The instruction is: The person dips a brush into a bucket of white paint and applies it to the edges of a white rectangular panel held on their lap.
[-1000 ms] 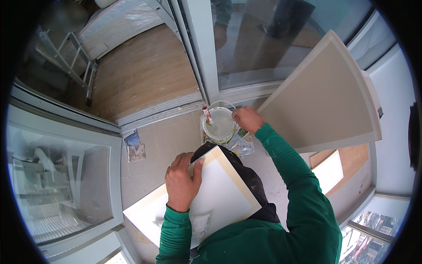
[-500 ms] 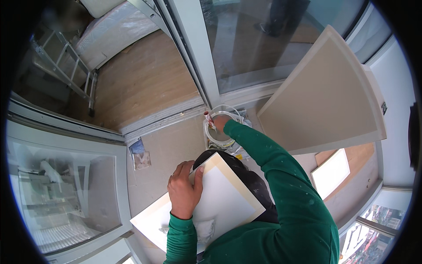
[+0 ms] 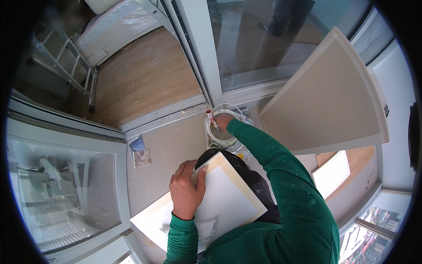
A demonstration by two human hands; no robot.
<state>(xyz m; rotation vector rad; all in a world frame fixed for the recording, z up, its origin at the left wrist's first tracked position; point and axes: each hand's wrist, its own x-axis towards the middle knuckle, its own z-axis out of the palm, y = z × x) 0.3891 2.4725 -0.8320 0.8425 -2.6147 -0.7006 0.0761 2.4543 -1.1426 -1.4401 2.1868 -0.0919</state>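
Observation:
My left hand [image 3: 187, 190] is closed over the far edge of a white board [image 3: 231, 193], which lies across my lap with strips of pale tape along its borders. A crumpled white cloth [image 3: 205, 230] rests on the board by my left wrist. My right hand [image 3: 225, 122] reaches into a white bucket [image 3: 227, 142] on the floor ahead. Its fingers are hidden, so what they hold, if anything, does not show. Against the bucket's left inner side leans a paint-smeared brush with a red handle [image 3: 209, 115].
A large beige panel [image 3: 325, 101] stands tilted at the right. Near it, a small white panel [image 3: 332, 175] lies on brown cardboard [image 3: 358, 163]. Sliding glass door frames [image 3: 193, 53] bound the far side. A metal ladder [image 3: 70, 66] stands inside the room at the left.
The view has shifted slightly. My right hand stays inside the bucket, and my left hand keeps its hold on the board.

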